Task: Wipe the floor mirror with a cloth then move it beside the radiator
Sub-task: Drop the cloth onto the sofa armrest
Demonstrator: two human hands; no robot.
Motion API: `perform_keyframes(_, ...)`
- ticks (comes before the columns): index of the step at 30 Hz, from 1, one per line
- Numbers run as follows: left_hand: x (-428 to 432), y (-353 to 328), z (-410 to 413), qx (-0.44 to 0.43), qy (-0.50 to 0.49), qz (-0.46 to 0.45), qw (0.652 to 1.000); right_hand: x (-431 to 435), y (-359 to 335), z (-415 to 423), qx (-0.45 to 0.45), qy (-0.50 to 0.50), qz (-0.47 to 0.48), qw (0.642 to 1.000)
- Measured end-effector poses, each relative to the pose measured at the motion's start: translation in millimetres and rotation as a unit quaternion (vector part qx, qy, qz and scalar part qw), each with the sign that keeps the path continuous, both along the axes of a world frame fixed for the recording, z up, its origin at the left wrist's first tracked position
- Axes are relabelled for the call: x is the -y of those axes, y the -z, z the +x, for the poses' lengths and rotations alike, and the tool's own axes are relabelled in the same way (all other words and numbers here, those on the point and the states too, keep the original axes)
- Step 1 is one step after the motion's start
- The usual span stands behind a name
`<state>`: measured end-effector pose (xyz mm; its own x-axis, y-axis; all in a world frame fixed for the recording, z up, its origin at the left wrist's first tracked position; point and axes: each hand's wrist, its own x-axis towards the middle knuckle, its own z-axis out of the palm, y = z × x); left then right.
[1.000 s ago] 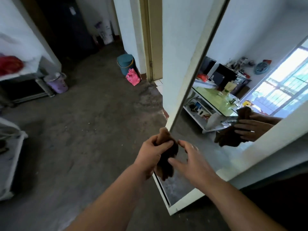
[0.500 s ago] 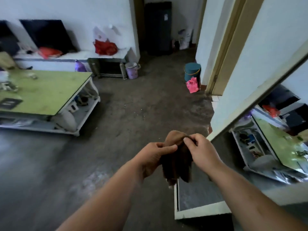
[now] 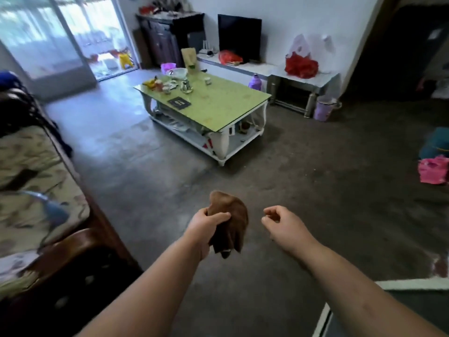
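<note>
only left hand [image 3: 206,223] gripping brown cloth [image 3: 230,220], right hand [image 3: 281,222] empty

We stood on a grey concrete floor [image 3: 150,171]; daylight entered glass doors [image 3: 60,37] beyond a green-topped coffee table [image 3: 218,105].

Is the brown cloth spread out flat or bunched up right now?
Bunched up: the brown cloth is gripped in the left hand, its folds hanging down.
</note>
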<state>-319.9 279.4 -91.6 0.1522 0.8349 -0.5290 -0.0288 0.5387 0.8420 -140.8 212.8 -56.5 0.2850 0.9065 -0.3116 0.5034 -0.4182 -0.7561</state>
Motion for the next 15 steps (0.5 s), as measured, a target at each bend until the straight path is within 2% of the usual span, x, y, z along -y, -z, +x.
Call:
perform_keyframes(7, -23, 13, -152, -0.048, -0.151, 0.023, 0.987, -69, 11, -132, -0.020, -0.124, 0.002, 0.992)
perform_keyframes(15, -43, 36, -278, -0.153, -0.249, 0.058, 0.955, -116, 33, -244, -0.014, -0.224, -0.013, 0.974)
